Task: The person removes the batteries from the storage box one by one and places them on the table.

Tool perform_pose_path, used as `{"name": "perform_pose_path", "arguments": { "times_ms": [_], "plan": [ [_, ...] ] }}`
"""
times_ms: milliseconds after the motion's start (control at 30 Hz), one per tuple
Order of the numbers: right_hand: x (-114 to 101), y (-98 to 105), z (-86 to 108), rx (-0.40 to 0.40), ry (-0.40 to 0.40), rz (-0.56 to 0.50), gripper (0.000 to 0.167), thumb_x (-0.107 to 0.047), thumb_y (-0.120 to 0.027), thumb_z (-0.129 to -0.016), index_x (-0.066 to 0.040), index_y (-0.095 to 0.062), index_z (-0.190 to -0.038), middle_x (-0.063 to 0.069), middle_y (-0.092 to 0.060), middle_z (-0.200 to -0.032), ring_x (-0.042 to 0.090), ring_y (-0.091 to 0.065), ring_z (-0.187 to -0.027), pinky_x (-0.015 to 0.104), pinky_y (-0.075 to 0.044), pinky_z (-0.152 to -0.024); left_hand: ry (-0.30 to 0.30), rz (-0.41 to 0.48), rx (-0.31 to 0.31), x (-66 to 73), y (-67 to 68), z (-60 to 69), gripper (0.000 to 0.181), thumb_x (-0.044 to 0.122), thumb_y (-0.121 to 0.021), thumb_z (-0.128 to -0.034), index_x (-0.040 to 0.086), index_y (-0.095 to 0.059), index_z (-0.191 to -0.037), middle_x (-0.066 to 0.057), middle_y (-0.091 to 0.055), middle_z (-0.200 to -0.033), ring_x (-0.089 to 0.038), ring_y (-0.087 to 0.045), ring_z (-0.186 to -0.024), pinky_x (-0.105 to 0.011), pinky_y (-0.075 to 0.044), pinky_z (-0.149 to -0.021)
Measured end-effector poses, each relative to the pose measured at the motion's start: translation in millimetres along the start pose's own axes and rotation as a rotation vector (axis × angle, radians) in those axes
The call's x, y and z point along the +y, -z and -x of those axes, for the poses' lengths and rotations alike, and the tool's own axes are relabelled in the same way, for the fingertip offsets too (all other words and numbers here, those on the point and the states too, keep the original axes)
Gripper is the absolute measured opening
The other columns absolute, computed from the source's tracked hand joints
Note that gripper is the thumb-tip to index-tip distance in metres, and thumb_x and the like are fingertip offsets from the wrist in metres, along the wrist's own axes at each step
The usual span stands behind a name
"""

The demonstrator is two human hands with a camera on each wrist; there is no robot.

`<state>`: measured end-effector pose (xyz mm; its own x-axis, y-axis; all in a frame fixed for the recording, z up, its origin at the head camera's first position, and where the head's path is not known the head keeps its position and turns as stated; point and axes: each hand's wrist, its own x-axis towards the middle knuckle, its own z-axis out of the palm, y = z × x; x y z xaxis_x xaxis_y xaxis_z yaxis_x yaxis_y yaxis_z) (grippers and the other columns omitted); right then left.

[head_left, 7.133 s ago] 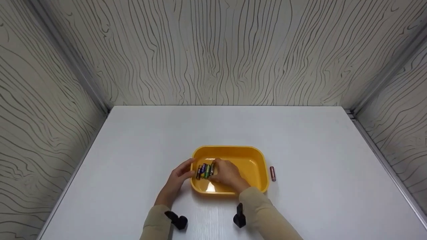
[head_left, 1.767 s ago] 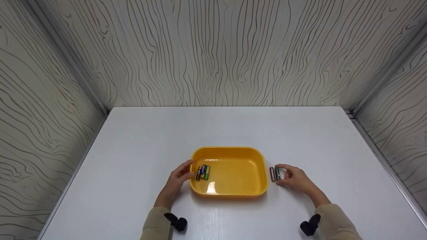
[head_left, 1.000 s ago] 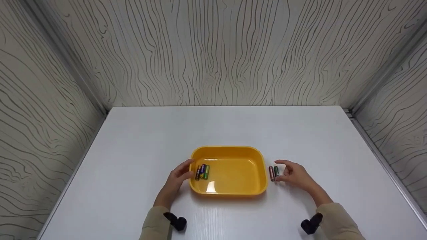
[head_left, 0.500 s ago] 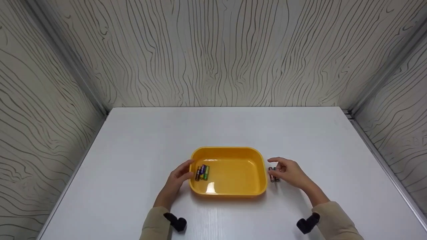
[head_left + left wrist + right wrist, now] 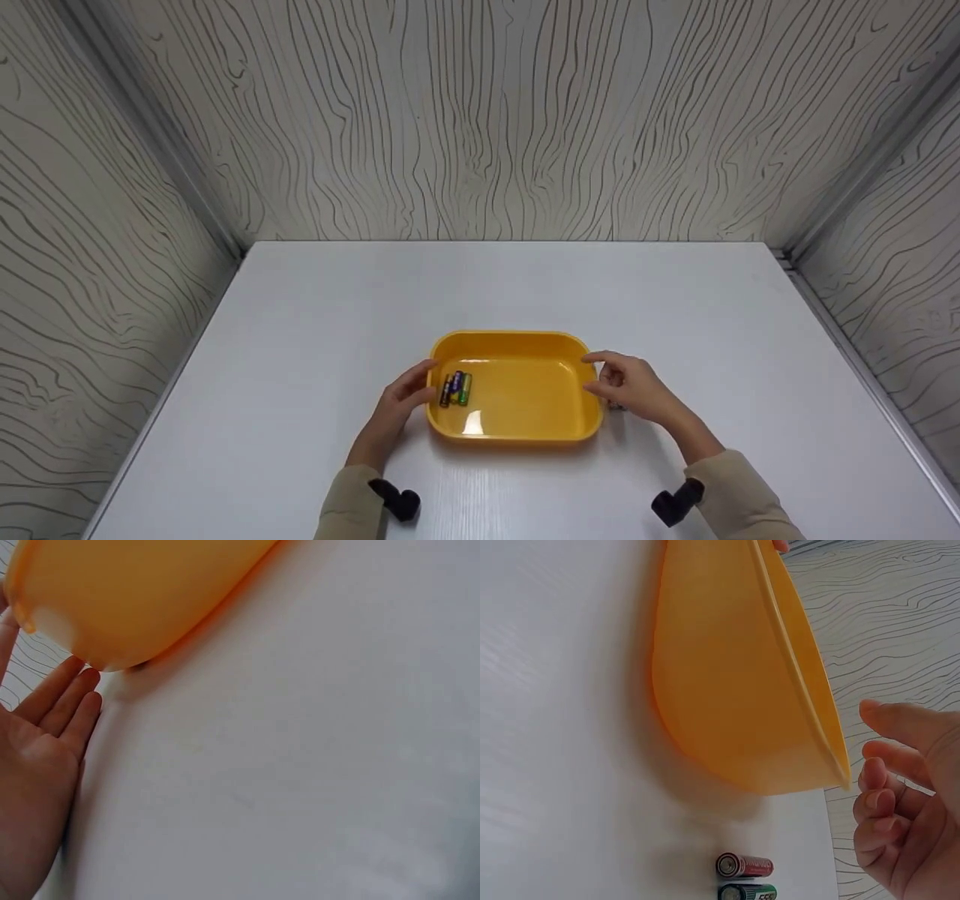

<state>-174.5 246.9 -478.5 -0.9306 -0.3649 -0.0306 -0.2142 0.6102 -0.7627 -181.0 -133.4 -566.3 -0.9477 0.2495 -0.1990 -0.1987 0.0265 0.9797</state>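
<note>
A yellow plastic tray (image 5: pixel 525 397) stands on the white table. My left hand (image 5: pixel 399 401) rests at its left rim; thumb and index finger touch the edge, while the left wrist view shows other fingers fairly straight by the outer wall. Inside, near that hand, lie several batteries, among them a dark one (image 5: pixel 445 394), a purple one (image 5: pixel 457 382) and a green one (image 5: pixel 465 390). At the right rim hovers my right hand (image 5: pixel 634 388), thumb and index finger spread with nothing between them. Below it a red battery (image 5: pixel 747 865) and a dark green battery (image 5: pixel 750 892) lie outside the tray, mostly hidden in the head view.
The white tabletop (image 5: pixel 337 300) spreads around the tray. Wood-grain panels (image 5: pixel 480 120) stand behind it and at both sides, with grey metal rails (image 5: pixel 161 142) in the corners. A black camera mount sits on each sleeved wrist.
My right hand carried a dark green battery from the tray, set it beside the red one and let go. It has since moved left to the tray's right rim. The left hand stays put.
</note>
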Motion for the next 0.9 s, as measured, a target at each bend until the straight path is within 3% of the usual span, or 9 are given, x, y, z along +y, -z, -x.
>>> {"name": "perform_pose_path", "arguments": {
  "times_ms": [633, 900],
  "plan": [
    [-28, -40, -16.5, -0.081, 0.052, -0.004, 0.041, -0.021, -0.069, -0.088, 0.003, -0.061, -0.121, 0.004, -0.059, -0.074, -0.001, -0.043, -0.059, 0.013, -0.039, -0.054, -0.027, -0.031, 0.004, 2.9, -2.2, 1.5, 0.052, 0.029, -0.06, -0.0944, 0.016, -0.046, -0.143, -0.007, -0.038, -0.156, -0.029, -0.035, -0.146, -0.049, -0.023, -0.123],
    [-38, -53, -22.3, -0.101, 0.063, 0.015, 0.04, -0.019, -0.069, -0.087, 0.002, -0.061, -0.12, 0.003, -0.058, -0.074, -0.001, -0.042, -0.06, 0.013, -0.039, -0.054, -0.011, -0.028, 0.007, 1.2, -1.1, 0.8, 0.052, 0.033, -0.062, -0.0928, 0.021, -0.048, -0.142, -0.004, -0.038, -0.157, -0.028, -0.032, -0.148, -0.052, -0.02, -0.124]
  ]
}}
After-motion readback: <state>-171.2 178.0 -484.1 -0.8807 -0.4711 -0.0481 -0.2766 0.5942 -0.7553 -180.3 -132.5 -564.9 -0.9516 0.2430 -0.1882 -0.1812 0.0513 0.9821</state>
